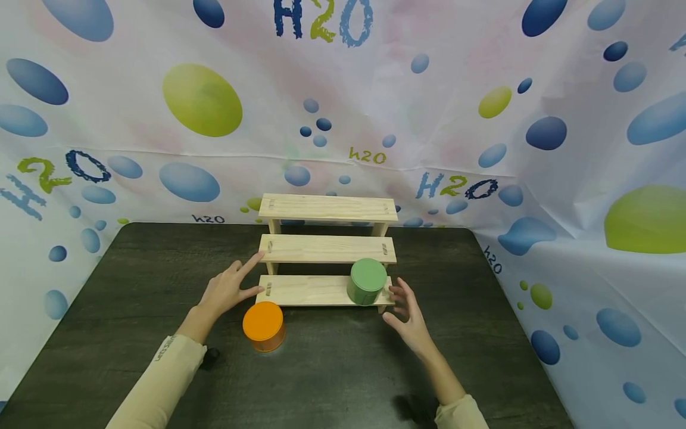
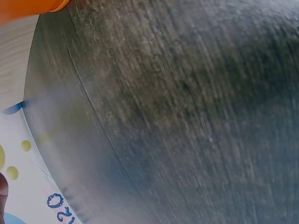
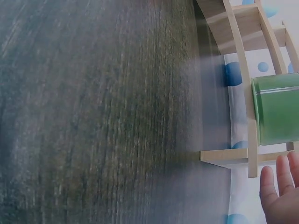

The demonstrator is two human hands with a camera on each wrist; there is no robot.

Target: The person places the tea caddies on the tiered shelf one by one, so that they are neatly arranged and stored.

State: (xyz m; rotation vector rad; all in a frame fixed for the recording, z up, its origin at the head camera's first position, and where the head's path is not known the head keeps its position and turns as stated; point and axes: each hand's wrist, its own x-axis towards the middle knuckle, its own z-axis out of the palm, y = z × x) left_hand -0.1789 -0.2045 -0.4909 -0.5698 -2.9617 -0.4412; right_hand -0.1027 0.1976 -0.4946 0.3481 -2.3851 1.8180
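A pale wooden three-step shelf (image 1: 328, 249) stands at the back of the table. On the right part of its lowest step is a green round canister (image 1: 367, 282), upright. My right hand (image 1: 411, 325) is just right of the canister, fingers spread and loosely bent, holding nothing; its fingertips show beside the step in the right wrist view. My left hand (image 1: 221, 292) reaches to the shelf's left side, index finger extended to the end of the middle step and thumb by the lowest step. An orange round canister (image 1: 264, 326) sits on the table in front of the shelf's left end.
The dark wood-grain table (image 1: 321, 381) runs up to a white backdrop (image 1: 343, 89) printed with blue and green spots, which hangs behind it and along the right side.
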